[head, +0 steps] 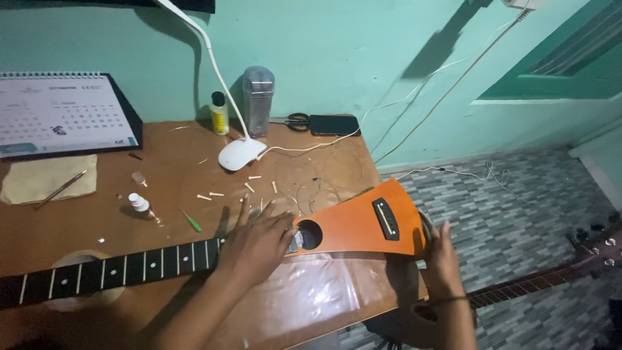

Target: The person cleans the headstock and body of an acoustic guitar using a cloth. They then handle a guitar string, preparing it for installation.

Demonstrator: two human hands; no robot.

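A small travel guitar (353, 227) with a wedge-shaped orange body, round soundhole, black bridge and dark dotted fretboard lies flat across the brown table (162, 194), its wide end overhanging the edge. The left hand (256, 243) rests spread on the neck joint, hiding it, while the right hand (440, 249) cups the body's end, fingers partly hidden. The headstock is cut off at the left.

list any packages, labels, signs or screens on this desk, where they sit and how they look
Desk calendar: back left corner, leaning at the wall, white spiral-bound page on a black stand.
Phone: back edge by the wall, flat, black, screen dark, white cable plugged in.
Yellow bottle: back, beside the lamp stem, black cap, pale label.
Small white bottle: left of centre, white cap.
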